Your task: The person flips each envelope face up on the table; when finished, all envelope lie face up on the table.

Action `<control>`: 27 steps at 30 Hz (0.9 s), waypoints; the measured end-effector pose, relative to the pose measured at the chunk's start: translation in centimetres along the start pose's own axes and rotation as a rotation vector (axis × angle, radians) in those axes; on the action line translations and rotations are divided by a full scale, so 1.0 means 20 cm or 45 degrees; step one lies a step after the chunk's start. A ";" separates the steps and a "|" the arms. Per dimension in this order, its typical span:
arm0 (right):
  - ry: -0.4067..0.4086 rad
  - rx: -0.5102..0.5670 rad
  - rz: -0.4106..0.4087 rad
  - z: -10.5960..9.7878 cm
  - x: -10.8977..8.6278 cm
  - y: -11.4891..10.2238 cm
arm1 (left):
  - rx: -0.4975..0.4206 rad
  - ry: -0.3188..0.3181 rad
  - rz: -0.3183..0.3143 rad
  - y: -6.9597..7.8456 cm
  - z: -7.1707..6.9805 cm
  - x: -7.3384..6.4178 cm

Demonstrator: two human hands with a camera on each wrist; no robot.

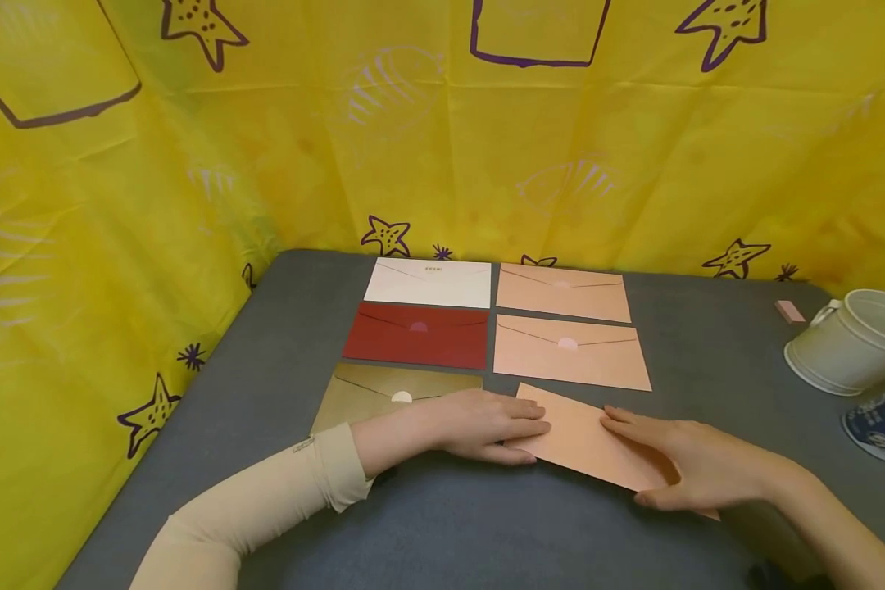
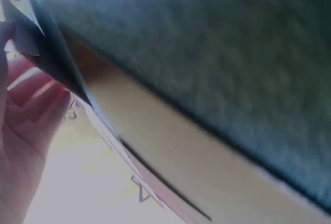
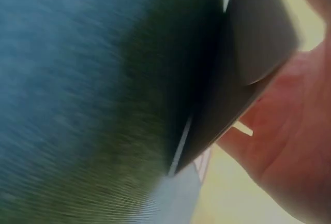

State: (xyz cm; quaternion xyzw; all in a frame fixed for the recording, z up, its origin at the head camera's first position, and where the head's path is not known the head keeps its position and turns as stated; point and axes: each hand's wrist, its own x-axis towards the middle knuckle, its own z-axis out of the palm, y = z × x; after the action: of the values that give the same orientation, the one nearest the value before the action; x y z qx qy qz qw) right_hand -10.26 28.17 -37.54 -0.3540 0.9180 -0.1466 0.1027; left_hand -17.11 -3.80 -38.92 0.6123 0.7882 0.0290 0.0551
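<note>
A peach envelope point(image 1: 583, 430) lies tilted at the front of the grey table, its plain side up in the head view. My right hand point(image 1: 682, 463) grips it across its width, fingers at the far edge and thumb at the near edge. The left hand point(image 1: 487, 422) rests its fairly straight fingers on the left end of this envelope. Beside the left wrist is a tan envelope point(image 1: 369, 393), partly covered by that arm. In the right wrist view, the held envelope point(image 3: 258, 32) is dark and blurred next to the palm.
A white envelope point(image 1: 435, 287) and a red envelope point(image 1: 442, 348) lie behind the tan one. Two more peach envelopes point(image 1: 568, 295) form a column to their right. A pink eraser-like block point(image 1: 789, 311), a white metal bucket point(image 1: 833, 348) and a blue container point(image 1: 881, 426) stand at the right.
</note>
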 end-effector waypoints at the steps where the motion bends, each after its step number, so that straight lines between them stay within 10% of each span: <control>1: -0.004 0.021 -0.024 -0.01 0.00 0.00 | 0.002 0.042 0.041 0.00 -0.01 0.00; 7: -0.013 0.205 -0.195 -0.10 0.02 0.00 | -0.048 0.332 0.187 -0.03 -0.07 -0.02; 15: -0.017 0.537 -0.226 -0.20 0.01 0.06 | -0.189 0.610 0.181 -0.08 -0.11 -0.05; 27: 0.287 0.545 0.131 -0.22 0.02 0.13 | -0.977 0.811 -0.325 -0.12 -0.11 -0.07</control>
State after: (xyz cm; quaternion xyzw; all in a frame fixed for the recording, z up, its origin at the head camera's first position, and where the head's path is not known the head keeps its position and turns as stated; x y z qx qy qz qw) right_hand -13.46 30.69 -34.28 -0.2584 0.8885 -0.3708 0.0797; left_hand -19.36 -5.69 -36.92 0.4079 0.7669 0.4942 0.0361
